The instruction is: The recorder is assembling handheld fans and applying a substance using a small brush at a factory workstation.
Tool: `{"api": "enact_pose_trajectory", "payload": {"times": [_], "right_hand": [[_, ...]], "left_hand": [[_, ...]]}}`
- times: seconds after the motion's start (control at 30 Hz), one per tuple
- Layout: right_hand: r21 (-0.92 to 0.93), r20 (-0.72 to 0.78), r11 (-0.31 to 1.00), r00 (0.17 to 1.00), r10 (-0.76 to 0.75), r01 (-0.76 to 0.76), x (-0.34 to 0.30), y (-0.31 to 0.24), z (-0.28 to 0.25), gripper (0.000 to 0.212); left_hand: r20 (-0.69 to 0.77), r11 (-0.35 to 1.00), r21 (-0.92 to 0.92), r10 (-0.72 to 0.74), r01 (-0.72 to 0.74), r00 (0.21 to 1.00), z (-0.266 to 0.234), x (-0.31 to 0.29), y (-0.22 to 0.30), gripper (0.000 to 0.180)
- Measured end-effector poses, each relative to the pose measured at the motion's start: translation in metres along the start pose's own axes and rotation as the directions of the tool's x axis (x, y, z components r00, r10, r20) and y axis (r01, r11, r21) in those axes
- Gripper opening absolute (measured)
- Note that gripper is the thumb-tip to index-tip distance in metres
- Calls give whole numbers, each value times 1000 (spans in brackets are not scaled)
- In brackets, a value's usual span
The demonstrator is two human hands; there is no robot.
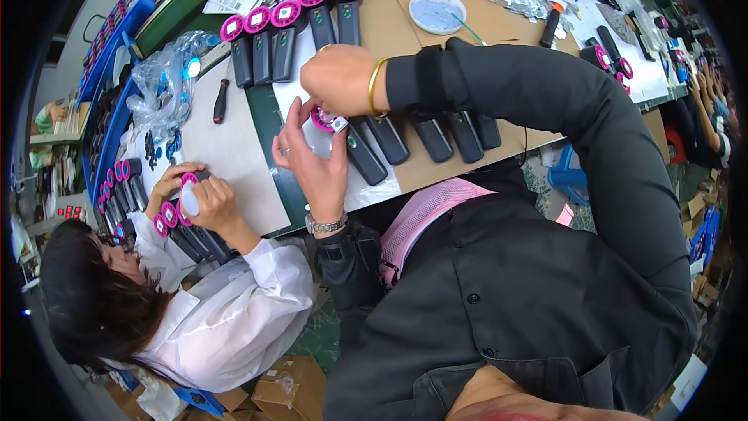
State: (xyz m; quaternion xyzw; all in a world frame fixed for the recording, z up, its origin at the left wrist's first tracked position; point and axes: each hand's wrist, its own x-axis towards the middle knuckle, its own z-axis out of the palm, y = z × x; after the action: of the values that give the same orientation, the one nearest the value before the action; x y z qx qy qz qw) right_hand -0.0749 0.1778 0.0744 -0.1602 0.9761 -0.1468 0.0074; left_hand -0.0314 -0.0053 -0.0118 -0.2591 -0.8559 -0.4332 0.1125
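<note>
Below my right hand, a black-handled device (366, 157) with a round magenta head (322, 118) lies at the table's near edge. Fingers and thumb of my left hand (315, 168), with a watch at the wrist, close around that head; a pale, translucent piece shows between them. Just above it, my right hand (339, 76) is curled with the knuckles up, a gold bangle at its wrist. Its fingertips are hidden, so what they pinch cannot be made out. More black handles (432, 140) lie in a row under my right forearm, their heads covered by it.
Several magenta-headed devices (284, 14) stand in a row behind. A white dish (437, 12), a screwdriver (220, 101) and an orange-and-black tool (552, 25) lie around. At left, a co-worker in a white shirt (234, 320) handles similar devices. A blue stool (570, 175) stands below the table.
</note>
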Motion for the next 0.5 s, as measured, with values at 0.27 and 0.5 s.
{"api": "enact_pose_trajectory", "payload": {"times": [0.27, 0.5], "right_hand": [[108, 89, 984, 988, 130, -139, 29, 3, 19, 39], [-19, -109, 993, 987, 115, -117, 30, 18, 45, 30]], "left_hand": [[-32, 996, -36, -77, 76, 997, 0, 2, -11, 72], [83, 988, -155, 12, 1, 996, 1, 11, -10, 66]]}}
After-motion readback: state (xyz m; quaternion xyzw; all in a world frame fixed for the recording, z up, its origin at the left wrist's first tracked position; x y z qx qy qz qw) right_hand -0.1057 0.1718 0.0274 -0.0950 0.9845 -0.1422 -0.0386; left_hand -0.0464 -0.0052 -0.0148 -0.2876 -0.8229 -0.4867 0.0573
